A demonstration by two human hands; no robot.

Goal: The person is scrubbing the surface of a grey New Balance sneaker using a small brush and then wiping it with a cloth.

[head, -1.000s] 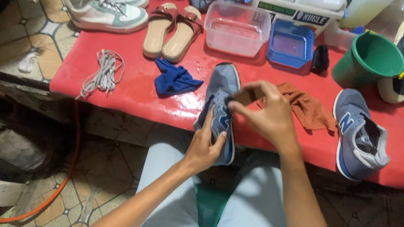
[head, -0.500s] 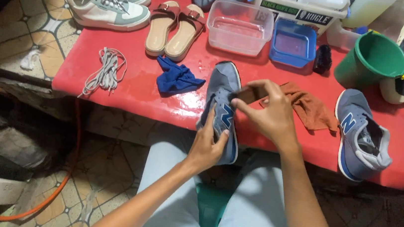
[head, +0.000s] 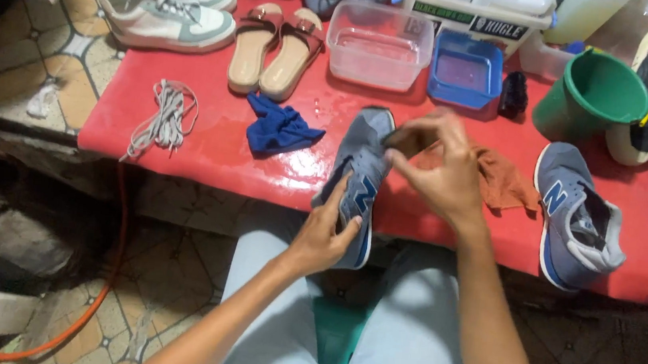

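The left hand [head: 324, 238] grips a grey-blue shoe [head: 358, 179] near its heel, fingers wrapped over the side and the thumb along the sole edge. The shoe sits in the middle of the frame, its toe resting on the red bench [head: 208, 142] and its heel hanging off the near edge above the person's lap. The right hand [head: 441, 174] hovers over the shoe's opening, fingers bent and drawn together, pinching something small and dark at the shoe's tongue; what it is cannot be told, as the hand is blurred. Compared with half a second ago, the right hand has risen a little and its fingers look more spread at the top, while the left hand holds the same grip and the shoe lies as it did.

Just right of the right hand an orange rag [head: 501, 180] lies crumpled on the bench. Further right lies the matching second shoe [head: 577, 221]. Left of the held shoe is a blue cloth [head: 277, 129], and further left a bundle of grey laces [head: 163, 113]. Along the top of the frame stand white sneakers [head: 169, 9], tan sandals [head: 274, 48], a clear tub [head: 379, 43], a blue tub [head: 466, 70] and a green bucket [head: 590, 97]
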